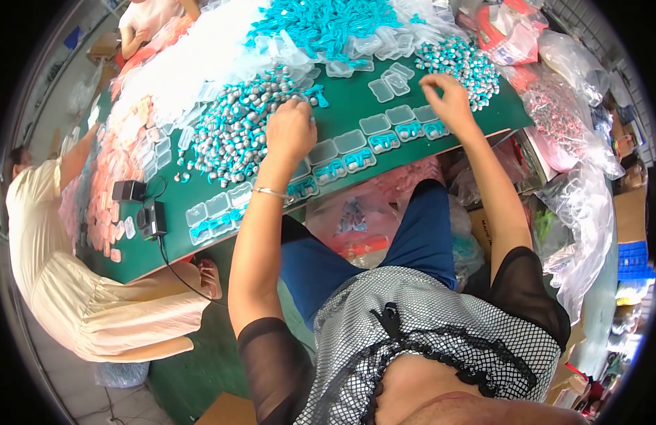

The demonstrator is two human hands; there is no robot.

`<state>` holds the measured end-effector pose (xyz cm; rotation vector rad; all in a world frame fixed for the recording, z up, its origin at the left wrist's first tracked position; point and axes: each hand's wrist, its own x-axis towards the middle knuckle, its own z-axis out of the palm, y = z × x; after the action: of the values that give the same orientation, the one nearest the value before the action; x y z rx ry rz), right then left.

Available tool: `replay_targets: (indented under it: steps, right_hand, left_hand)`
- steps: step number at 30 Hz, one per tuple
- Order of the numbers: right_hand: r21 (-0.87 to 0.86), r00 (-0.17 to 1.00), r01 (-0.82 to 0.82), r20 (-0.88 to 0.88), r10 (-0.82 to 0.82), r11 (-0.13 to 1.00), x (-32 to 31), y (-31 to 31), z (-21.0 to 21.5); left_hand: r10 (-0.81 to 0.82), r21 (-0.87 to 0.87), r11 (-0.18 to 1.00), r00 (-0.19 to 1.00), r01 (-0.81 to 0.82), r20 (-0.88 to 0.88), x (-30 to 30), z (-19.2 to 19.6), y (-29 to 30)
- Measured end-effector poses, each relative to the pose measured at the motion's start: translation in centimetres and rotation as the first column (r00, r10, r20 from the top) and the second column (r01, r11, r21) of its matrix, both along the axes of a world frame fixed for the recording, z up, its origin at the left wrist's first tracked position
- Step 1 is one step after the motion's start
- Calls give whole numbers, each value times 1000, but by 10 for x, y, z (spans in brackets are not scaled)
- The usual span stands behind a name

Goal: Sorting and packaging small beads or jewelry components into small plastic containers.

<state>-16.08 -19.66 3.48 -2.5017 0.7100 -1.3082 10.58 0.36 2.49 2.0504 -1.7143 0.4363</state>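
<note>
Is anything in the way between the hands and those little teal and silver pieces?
No. The left hand already rests on the big pile of small teal and silver pieces, and the right hand touches the smaller pile. Nothing lies between.

Looks like a small packing workshop from where I'm sitting. There's a long green table [356, 106] buried in heaps of little teal and silver parts [236, 134], with rows of clear plastic cases [342, 152] along its edge. Plastic bags [576, 205] of stock are piled around it, and another worker [73, 269] sits alongside.
</note>
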Motion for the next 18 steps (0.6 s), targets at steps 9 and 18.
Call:
replay_targets:
  steps: [9,18]
  right_hand:
    - [-356,695,311,-548,-466,881,27,-95,-27]
    - [-541,446,316,-641,-625,780,44,-115,-27]
  left_hand:
    - [-148,-136,989,426,59,-892,-24,35,56]
    - [-207,-211,975,65,-66,-976,-25,21,117]
